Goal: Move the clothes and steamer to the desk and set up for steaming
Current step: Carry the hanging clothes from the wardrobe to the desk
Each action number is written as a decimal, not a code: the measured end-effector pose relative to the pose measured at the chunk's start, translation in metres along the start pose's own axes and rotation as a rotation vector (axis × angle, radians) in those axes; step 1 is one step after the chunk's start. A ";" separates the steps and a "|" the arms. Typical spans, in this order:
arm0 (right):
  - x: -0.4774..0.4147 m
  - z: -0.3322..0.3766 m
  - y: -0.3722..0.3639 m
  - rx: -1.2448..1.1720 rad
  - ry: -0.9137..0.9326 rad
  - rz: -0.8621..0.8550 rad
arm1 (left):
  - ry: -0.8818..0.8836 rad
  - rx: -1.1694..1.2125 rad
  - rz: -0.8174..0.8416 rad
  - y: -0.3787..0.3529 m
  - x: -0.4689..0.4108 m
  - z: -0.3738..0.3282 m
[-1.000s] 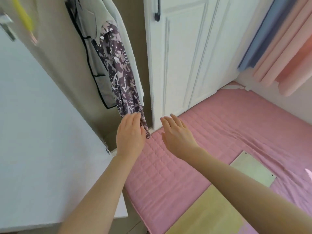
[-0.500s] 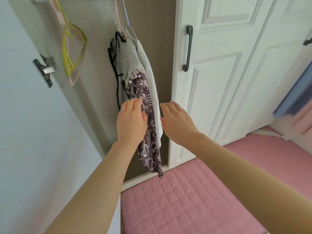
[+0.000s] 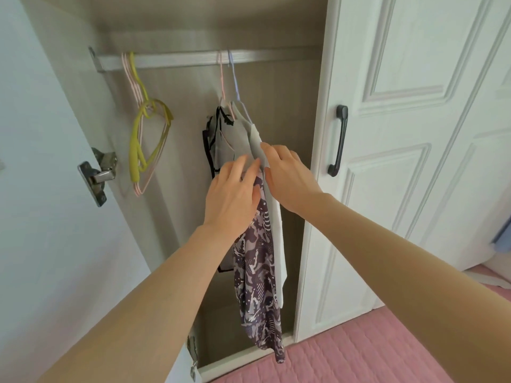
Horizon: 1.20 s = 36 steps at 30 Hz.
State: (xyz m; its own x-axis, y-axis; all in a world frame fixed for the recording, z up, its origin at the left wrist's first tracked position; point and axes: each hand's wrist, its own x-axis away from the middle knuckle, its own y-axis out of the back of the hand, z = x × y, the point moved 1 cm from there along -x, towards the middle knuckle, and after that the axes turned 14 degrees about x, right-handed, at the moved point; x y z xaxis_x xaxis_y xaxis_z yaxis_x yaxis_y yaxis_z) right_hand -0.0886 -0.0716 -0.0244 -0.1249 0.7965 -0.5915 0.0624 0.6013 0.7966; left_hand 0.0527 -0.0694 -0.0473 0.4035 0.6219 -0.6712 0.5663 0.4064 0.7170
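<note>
Inside an open wardrobe, clothes hang on pink and blue hangers from a rail. A purple patterned garment hangs in front, a white garment beside it on the right, and a pale grey one with black trim behind. My left hand lies on the clothes with fingers spread, over the top of the patterned garment. My right hand touches the white garment's right edge, fingers apart. Neither hand has closed on anything. No steamer is in view.
Empty yellow and pink hangers hang at the rail's left end. The open wardrobe door with its hinge stands at left. A closed white door with a dark handle is at right. A pink quilted bed lies below.
My view has tilted up from the bed to the wardrobe rail. Both hands have risen along the hanging clothes, from the hem up to the upper part of the garments.
</note>
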 end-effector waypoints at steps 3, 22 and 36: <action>-0.016 -0.002 -0.004 -0.043 -0.036 -0.009 | -0.015 -0.037 0.006 0.000 -0.009 0.008; -0.091 -0.002 -0.015 -0.481 -0.325 0.216 | 0.542 0.490 -0.081 0.006 -0.110 0.045; -0.129 0.006 -0.025 -0.799 -0.480 0.251 | 0.882 1.202 -0.196 -0.012 -0.167 0.074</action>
State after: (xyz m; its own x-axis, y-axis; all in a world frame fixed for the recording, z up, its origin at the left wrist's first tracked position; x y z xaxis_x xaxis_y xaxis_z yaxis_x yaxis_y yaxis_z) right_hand -0.0684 -0.1891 0.0308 0.2294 0.9434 -0.2395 -0.6827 0.3314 0.6513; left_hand 0.0320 -0.2280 0.0423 -0.0485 0.9942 -0.0965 0.9706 0.0241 -0.2396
